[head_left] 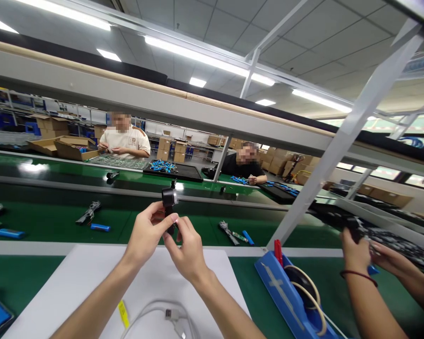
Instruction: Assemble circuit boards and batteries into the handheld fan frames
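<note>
Upright over the white sheet point(102, 278), a small black device with a round head point(168, 197) and a narrow lower part is between my two hands. My left hand point(146, 230) grips its lower part from the left, thumb laid across it. The fingers of my right hand point(187, 245) close on the lower end from the right. My fingers cover most of that lower part. Beneath my hands, a white USB cable point(155, 306) lies coiled on the sheet beside a yellow strip point(123, 314).
A blue box point(275, 287) holding a cable roll stands right of the sheet. Blue cells point(101, 227) and cable bundles point(88, 213) lie on the green belt. A slanted metal post point(325, 174) rises at right. Beside me, a co-worker's hands point(356, 249) hold a black part. Two people sit opposite.
</note>
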`<control>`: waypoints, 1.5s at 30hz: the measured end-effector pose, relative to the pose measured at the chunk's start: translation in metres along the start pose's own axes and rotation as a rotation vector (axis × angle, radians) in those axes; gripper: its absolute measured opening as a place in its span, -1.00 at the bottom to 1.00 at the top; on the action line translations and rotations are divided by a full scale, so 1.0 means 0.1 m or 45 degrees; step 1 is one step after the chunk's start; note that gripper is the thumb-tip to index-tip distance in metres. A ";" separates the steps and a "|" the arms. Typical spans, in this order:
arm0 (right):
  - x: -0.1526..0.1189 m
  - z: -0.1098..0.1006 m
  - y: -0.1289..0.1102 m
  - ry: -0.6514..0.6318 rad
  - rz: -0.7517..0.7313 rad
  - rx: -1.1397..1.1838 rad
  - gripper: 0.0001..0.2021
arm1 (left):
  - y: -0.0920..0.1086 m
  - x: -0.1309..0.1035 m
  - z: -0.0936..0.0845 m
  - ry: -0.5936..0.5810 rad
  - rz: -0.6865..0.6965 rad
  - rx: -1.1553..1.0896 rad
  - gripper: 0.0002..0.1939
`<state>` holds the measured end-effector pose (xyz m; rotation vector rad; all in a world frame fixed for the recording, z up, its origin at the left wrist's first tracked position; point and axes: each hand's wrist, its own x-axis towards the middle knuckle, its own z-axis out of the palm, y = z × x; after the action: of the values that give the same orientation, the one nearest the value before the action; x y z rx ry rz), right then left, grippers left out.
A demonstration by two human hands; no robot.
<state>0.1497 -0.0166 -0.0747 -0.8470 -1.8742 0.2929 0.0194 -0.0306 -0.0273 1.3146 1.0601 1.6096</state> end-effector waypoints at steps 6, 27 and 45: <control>-0.01 0.03 0.04 0.042 -0.089 -0.098 -0.81 | -0.01 -0.01 0.02 -0.028 -0.012 -0.029 -0.56; -0.02 0.06 0.07 0.041 -0.108 -0.086 -0.91 | -0.08 -0.01 0.00 -0.015 -0.035 0.051 -0.55; -0.05 0.13 0.16 0.232 -0.251 -0.339 -0.86 | -0.04 -0.06 0.06 0.012 -0.017 0.065 -0.69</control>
<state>0.1463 -0.0065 -0.0927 -0.8264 -1.8309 -0.1548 0.0269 -0.0340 -0.0320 1.3319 1.1205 1.5894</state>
